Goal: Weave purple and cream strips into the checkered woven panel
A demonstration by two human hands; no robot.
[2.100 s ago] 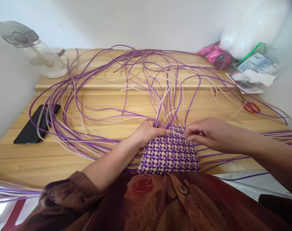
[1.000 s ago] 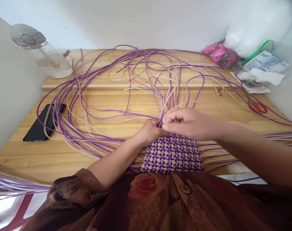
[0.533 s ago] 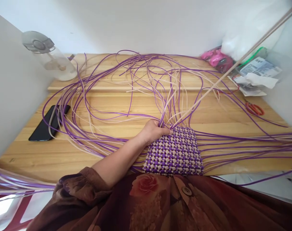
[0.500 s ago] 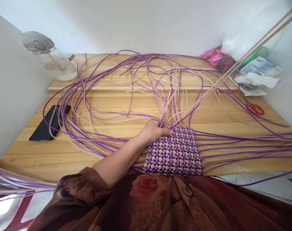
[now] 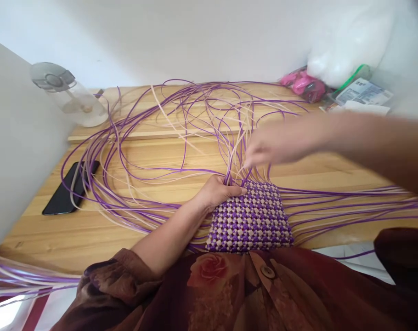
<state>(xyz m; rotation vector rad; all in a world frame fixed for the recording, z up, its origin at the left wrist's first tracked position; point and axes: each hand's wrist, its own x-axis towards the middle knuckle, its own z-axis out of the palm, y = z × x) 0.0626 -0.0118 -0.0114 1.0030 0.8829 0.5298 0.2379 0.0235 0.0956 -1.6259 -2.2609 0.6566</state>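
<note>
A checked purple and beige woven panel (image 5: 252, 218) lies at the table's front edge, long loose strands (image 5: 150, 103) fanning out behind it and to both sides. My left hand (image 5: 217, 193) grips its upper left corner, thumb on top of the weave and strands rising beside the fingers. Just behind the panel's top edge is my right hand (image 5: 269, 145), blurred, its fingers pinched together on a beige strand (image 5: 241, 172) near the weave.
A black phone (image 5: 71, 188) lies at the left under strands. Behind it stands a clear bottle (image 5: 78, 103). Pink items (image 5: 303, 85), a white plastic bag (image 5: 347, 50) and a printed packet (image 5: 364, 92) sit at the back right, near the wall.
My right hand has come into view from the right, down to the panel's top edge. The beige strands that stretched to the upper right are no longer there. My left hand keeps its grip.
</note>
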